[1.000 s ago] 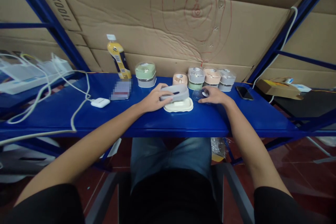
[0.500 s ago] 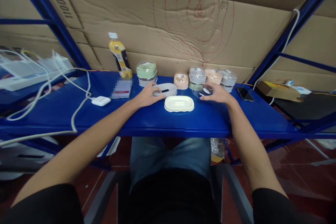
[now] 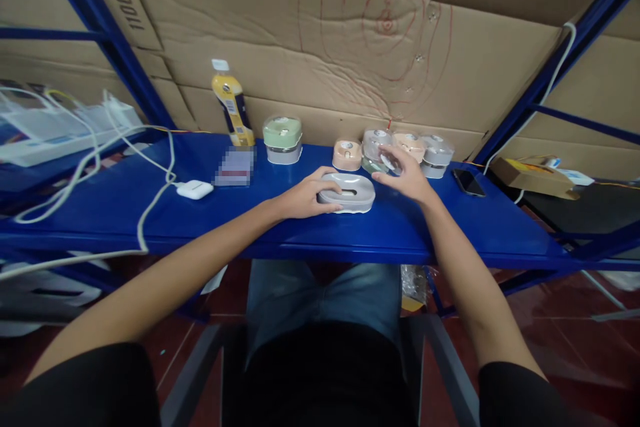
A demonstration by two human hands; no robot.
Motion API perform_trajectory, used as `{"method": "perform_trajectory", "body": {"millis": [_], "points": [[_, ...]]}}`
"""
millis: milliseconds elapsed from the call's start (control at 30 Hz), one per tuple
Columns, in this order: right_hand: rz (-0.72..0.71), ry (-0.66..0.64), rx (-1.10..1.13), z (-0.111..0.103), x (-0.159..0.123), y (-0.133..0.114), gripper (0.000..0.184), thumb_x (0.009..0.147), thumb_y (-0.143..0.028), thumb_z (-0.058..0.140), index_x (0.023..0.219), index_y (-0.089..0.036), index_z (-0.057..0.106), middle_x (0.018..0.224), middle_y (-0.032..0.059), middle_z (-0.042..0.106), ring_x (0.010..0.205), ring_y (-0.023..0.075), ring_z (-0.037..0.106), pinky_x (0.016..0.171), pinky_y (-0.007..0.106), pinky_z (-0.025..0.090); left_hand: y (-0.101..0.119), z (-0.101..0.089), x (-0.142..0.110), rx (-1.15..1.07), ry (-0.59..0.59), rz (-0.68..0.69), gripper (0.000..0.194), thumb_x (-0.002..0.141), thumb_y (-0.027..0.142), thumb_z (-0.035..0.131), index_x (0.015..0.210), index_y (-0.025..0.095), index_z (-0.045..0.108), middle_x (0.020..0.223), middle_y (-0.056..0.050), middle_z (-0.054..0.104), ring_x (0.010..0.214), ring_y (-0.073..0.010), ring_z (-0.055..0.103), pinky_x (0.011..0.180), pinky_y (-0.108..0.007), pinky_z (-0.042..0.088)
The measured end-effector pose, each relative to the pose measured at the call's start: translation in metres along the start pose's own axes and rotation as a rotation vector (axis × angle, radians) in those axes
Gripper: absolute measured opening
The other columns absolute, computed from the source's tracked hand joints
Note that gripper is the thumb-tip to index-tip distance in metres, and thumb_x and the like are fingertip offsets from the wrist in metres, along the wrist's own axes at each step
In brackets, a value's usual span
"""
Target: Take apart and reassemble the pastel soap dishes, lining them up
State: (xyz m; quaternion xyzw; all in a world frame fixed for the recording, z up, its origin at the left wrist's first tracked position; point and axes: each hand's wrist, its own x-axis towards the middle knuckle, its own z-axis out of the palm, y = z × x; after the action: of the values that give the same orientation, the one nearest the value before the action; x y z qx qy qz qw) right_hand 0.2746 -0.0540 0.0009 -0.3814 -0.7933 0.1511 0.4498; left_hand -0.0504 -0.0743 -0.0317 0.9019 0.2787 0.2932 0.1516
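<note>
Brown cardboard (image 3: 250, 27) backs the blue counter (image 3: 400, 227) we look down on. Next in size, a yellow-and-dark bottle (image 3: 231, 100) stands upright, far left of our work. We mark the left hand (image 3: 310, 197) with fingers closed around one end of a grey oval piece (image 3: 361, 188), slot upward, resting at mid-counter near us, a pale rim just visible beneath. The right hand (image 3: 407, 177) has fingers curved narrowly about a clear lid (image 3: 389, 161), in front of a grey-topped container (image 3: 376, 140). Beyond the oval sits a smaller peach container (image 3: 347, 155). Smallest, we count a white case (image 3: 195, 189), left.
</note>
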Motion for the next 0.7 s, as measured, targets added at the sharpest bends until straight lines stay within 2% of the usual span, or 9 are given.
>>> {"method": "perform_trajectory", "body": {"millis": [133,200,267,367,500,700], "points": [[-0.075,-0.212,-0.03,0.015,0.001,-0.014,0.087,0.077,-0.065,0.093,0.152,-0.025,0.073,0.149,0.015,0.075,0.136,0.0386,0.072,0.121,0.061,0.055,-0.004,0.006,0.001,-0.047,0.073,-0.07,0.087,0.079,0.061,0.095,0.149,0.023,0.061,0.154,-0.017,0.066,0.146,-0.0419,0.064,0.126,-0.058,0.051],[-0.109,-0.298,-0.06,0.024,0.003,-0.021,0.086,0.077,-0.063,0.094,0.151,-0.024,0.074,0.149,0.0147,0.075,0.137,0.0384,0.071,0.121,0.06,0.055,-0.006,0.009,0.003,-0.108,0.113,-0.13,0.105,0.071,0.062,0.1,0.156,0.023,0.051,0.156,-0.02,0.066,0.146,-0.0438,0.065,0.121,-0.059,0.055],[-0.146,-0.349,-0.084,0.034,0.007,-0.026,0.086,0.075,-0.062,0.095,0.15,-0.024,0.075,0.15,0.0148,0.075,0.139,0.039,0.07,0.124,0.06,0.053,-0.006,0.012,0.004,-0.166,0.135,-0.177,0.115,0.066,0.062,0.102,0.158,0.022,0.045,0.154,-0.021,0.067,0.142,-0.0447,0.068,0.116,-0.059,0.058],[-0.18,-0.391,-0.112,0.044,0.013,-0.029,0.086,0.075,-0.06,0.096,0.151,-0.025,0.075,0.148,0.0138,0.075,0.139,0.0396,0.07,0.125,0.061,0.051,-0.006,0.012,0.007,-0.198,0.145,-0.22,0.119,0.061,0.062,0.102,0.156,0.021,0.043,0.15,-0.021,0.07,0.138,-0.0447,0.071,0.113,-0.058,0.06],[-0.173,-0.423,-0.123,0.046,0.017,-0.031,0.084,0.077,-0.06,0.096,0.153,-0.032,0.074,0.148,0.0104,0.075,0.139,0.039,0.069,0.125,0.062,0.051,-0.005,0.01,0.009,-0.188,0.135,-0.269,0.116,0.062,0.059,0.101,0.155,0.021,0.044,0.141,-0.018,0.075,0.135,-0.0449,0.073,0.113,-0.058,0.059],[-0.188,-0.44,-0.142,0.043,0.017,-0.038,0.082,0.076,-0.055,0.098,0.152,-0.033,0.075,0.151,0.0102,0.074,0.14,0.0401,0.069,0.125,0.062,0.051,-0.007,0.01,0.011,-0.198,0.14,-0.227,0.107,0.063,0.057,0.101,0.15,0.023,0.049,0.142,-0.017,0.076,0.135,-0.0439,0.074,0.111,-0.057,0.059]]}}
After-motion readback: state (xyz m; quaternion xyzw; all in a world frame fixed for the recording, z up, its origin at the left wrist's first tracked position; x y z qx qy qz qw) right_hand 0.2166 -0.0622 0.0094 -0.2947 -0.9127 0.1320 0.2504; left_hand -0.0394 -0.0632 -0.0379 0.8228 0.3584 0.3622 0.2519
